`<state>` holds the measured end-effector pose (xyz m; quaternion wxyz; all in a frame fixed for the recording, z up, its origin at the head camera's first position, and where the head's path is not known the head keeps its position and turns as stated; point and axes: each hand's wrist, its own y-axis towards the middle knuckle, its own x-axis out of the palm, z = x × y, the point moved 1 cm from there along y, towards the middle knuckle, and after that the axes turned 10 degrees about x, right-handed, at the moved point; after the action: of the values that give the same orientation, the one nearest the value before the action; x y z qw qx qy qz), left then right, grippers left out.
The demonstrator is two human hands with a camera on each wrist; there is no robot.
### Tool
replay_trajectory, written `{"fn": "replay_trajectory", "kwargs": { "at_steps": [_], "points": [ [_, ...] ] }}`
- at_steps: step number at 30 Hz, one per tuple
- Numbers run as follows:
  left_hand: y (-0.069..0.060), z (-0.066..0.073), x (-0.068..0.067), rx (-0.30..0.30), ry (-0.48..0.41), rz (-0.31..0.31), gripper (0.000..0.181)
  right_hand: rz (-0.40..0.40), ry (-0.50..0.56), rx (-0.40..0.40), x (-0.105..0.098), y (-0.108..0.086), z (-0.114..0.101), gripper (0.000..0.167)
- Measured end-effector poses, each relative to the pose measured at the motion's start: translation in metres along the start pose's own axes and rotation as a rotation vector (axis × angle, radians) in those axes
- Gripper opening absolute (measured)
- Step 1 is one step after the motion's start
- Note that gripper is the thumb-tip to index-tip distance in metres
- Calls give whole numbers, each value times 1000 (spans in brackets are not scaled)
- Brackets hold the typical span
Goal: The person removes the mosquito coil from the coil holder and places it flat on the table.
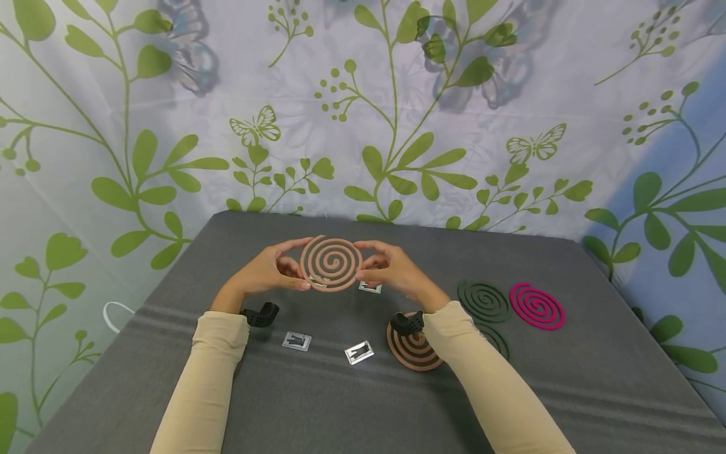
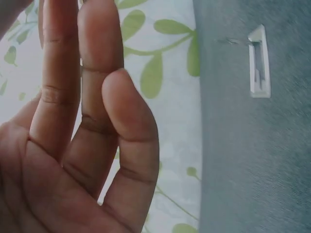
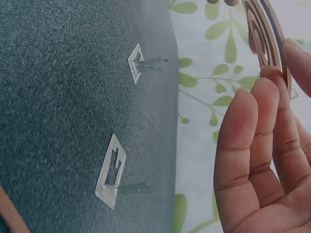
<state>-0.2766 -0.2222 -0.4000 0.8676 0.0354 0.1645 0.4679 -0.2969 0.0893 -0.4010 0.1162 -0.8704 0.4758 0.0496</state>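
Observation:
A tan mosquito coil (image 1: 333, 262) is held up above the table, its flat spiral facing the head camera. My left hand (image 1: 272, 271) pinches its left edge between thumb and fingers. On the opposite edge my right hand (image 1: 395, 271) grips it the same way. The right wrist view shows this coil (image 3: 272, 36) edge-on at the fingertips. In the left wrist view my left hand (image 2: 92, 131) mostly hides it. Small metal coil stands lie below: one (image 1: 297, 346) at left, another (image 1: 356, 346) nearer the middle, and one (image 1: 370, 289) under my right hand.
A second tan coil (image 1: 416, 362) lies beneath my right wrist. Two dark green coils (image 1: 483, 301) and a pink coil (image 1: 537, 305) lie to the right on the grey tablecloth (image 1: 317, 410). A leaf-patterned curtain (image 1: 317, 139) hangs behind the table. A white cable loop (image 1: 108, 318) shows at left.

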Motion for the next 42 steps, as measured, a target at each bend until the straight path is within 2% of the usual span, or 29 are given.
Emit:
{"fn": "replay_trajectory", "kwargs": {
  "at_steps": [16, 20, 27, 38, 42],
  "points": [
    [10, 27, 25, 43, 90, -65, 97, -34, -10, -46, -21, -30, 0, 69],
    [12, 30, 31, 40, 93, -71, 96, -36, -12, -41, -26, -36, 0, 69],
    [18, 32, 47, 15, 39, -81, 96, -26, -23, -23, -37, -49, 4, 71],
    [25, 35, 75, -12, 88, -99, 92, -7, -47, 1, -53, -67, 19, 73],
    [27, 36, 83, -7, 87, -104, 92, -6, -52, -18, -57, -75, 25, 72]
  ]
}}
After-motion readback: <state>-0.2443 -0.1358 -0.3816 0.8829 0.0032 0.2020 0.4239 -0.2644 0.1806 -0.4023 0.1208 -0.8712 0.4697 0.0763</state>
